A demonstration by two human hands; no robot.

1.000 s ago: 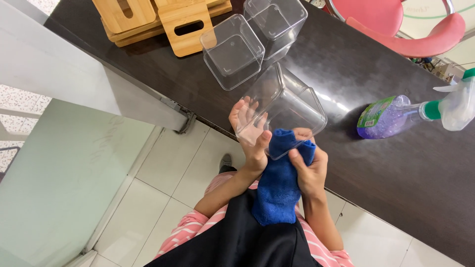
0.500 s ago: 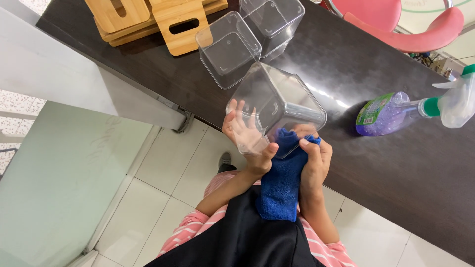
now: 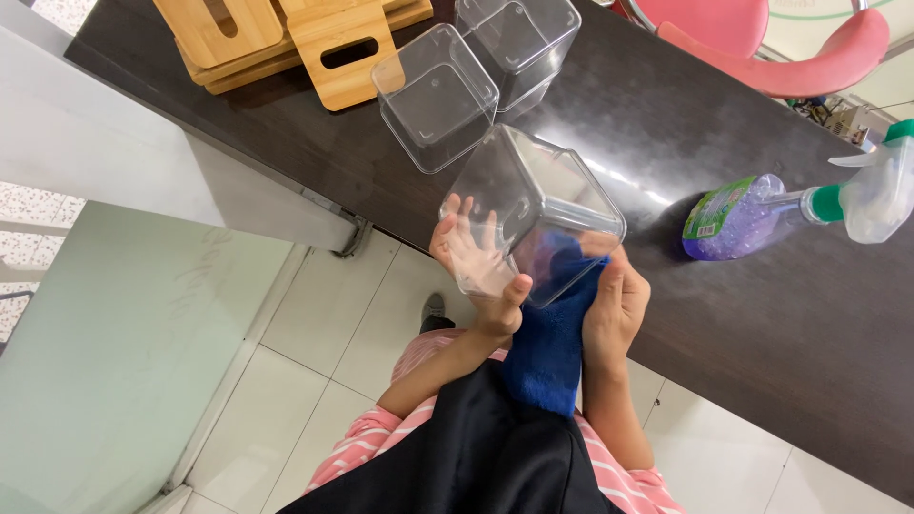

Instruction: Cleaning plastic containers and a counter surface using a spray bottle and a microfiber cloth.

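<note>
Gripping the clear box from below, the left hand spreads its fingers on one wall above the table edge; the right hand is closed on a blue cloth. Probably the box is light, stiff and slippery, best held by its corners. Its opening is hard to see.

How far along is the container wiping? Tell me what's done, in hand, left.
Done: unclear; a near container and a far container stand on the dark table, showing no sign either way. In hand: left hand holds a tilted container, right hand presses a blue cloth against it. Left: possibly those two; spray bottle lies nearby.
</note>
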